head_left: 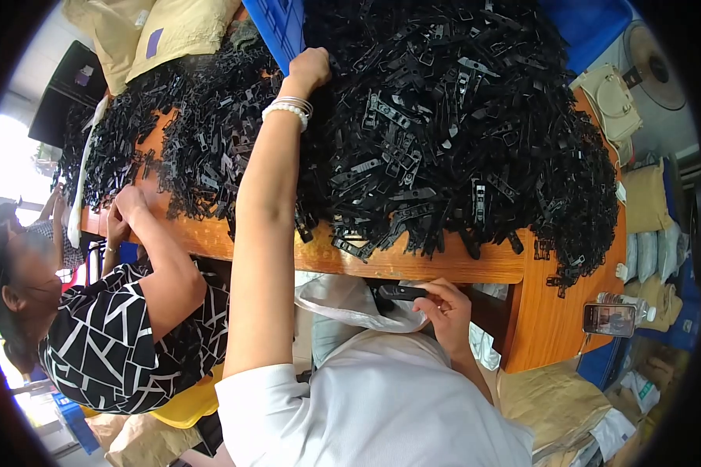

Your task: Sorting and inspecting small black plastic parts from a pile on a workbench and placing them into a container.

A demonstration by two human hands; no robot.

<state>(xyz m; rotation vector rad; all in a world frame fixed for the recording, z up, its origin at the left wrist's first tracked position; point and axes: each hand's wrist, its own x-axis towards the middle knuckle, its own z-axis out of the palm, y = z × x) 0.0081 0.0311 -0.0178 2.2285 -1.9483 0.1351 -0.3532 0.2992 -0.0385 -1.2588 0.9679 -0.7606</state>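
Observation:
My left arm reaches far across the table, and my left hand [311,68] is closed at the lower corner of a blue plastic crate [276,29], apparently gripping its rim. Low by the table's front edge, my right hand [446,311] pinches a dark, elongated black plastic part [401,293] between thumb and fingers. That part is over the mouth of a white bag [335,300] in my lap, where more dark pieces partly show. A large heap of black plastic clip-like parts [444,132] covers the table in front of me.
The wooden table [565,311] has its front edge close to my body. A co-worker [125,327] in a patterned top handles parts at left. A phone [609,319] stands at the right edge. Another blue bin [588,27], a fan [654,66] and paper sacks [183,35] surround the heap.

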